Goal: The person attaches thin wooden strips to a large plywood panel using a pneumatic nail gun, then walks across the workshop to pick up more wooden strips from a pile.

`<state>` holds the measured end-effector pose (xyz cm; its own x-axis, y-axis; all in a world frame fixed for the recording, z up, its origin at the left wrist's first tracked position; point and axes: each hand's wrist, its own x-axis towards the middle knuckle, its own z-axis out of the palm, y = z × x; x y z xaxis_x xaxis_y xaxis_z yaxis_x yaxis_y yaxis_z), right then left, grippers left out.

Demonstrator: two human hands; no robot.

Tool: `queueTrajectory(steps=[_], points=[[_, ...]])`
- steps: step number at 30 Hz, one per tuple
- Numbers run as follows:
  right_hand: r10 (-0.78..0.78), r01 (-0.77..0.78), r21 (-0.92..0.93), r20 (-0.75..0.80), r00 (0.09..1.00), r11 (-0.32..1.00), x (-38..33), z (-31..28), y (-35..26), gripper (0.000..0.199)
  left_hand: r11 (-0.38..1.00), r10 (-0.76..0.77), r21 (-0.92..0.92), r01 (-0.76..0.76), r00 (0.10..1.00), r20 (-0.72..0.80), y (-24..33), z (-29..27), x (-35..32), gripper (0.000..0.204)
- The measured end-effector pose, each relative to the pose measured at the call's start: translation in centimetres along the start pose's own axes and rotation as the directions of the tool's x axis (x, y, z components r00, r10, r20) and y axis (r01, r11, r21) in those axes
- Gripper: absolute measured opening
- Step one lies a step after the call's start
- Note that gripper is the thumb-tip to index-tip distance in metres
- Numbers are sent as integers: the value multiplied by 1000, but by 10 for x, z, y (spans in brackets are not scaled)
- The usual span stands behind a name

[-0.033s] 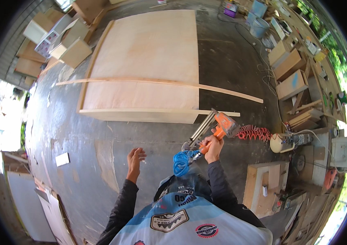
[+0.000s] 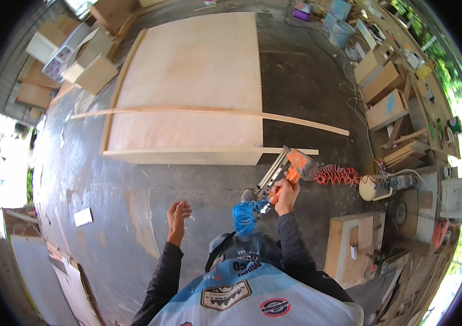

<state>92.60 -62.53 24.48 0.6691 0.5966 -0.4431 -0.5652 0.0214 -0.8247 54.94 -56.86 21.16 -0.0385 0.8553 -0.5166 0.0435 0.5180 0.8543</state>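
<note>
While the right hand (image 2: 286,197) wraps round the grip of an orange nail gun (image 2: 298,162), the left hand (image 2: 176,218) hangs well apart, empty, fingers loosely curled. The gun is up over the floor near the closest right corner of a wooden panel (image 2: 198,65) — gripped behind its head, likely for balance, with the blue coiled hose (image 2: 243,218) hanging off the handle's end. A long strip (image 2: 187,109) lies across the panel, overhanging both sides, perhaps just parked there. Now the containers: a bucket (image 2: 341,35) stands upper right, contents too small to make out — and a blue-smeared wooden box (image 2: 385,114), its inside unclear.
</note>
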Motion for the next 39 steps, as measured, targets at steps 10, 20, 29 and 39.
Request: queueTrajectory(steps=[10, 20, 29, 39], points=[[40, -68, -541, -63, 997, 838, 35, -62, 55, 24, 822, 188, 512, -248, 968, 167, -10, 39, 108, 24], [294, -359, -293, -245, 924, 886, -39, -75, 184, 24, 160, 403, 326, -932, 363, 840, -36, 248, 245, 39], [353, -400, -145, -269, 896, 905, -39, -72, 173, 53, -104, 422, 197, -975, 136, 897, -89, 319, 291, 38], [341, -356, -294, -103, 935, 887, 27, -85, 123, 55, -111, 372, 158, -981, 106, 922, -75, 313, 291, 30]])
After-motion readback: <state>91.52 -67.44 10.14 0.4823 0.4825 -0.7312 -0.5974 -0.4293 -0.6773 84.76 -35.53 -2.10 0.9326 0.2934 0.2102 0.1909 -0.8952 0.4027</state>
